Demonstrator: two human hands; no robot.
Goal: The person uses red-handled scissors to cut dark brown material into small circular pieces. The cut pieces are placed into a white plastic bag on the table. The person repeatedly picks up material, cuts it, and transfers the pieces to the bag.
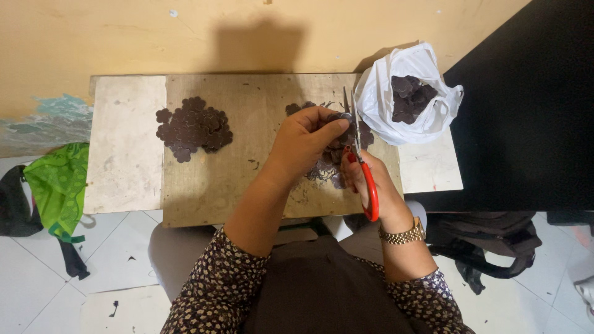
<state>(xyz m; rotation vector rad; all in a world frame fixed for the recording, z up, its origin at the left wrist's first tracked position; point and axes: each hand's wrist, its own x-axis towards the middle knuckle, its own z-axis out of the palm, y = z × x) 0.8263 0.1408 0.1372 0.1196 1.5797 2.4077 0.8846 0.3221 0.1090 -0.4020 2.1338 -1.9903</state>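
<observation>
Pointing away, scissors [357, 145] lengthwise upright.

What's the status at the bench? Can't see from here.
Left hand fingers pinch a dark flower-shaped cutout. Right hand holds red-handled scissors, blades up beside it. Nothing blocking.

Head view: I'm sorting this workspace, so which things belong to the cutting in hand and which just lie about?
In use: red-handled scissors in right hand; dark piece in left hand; cut pile; white bag of pieces.
Lying about: green bag, black backpack on floor.
</observation>
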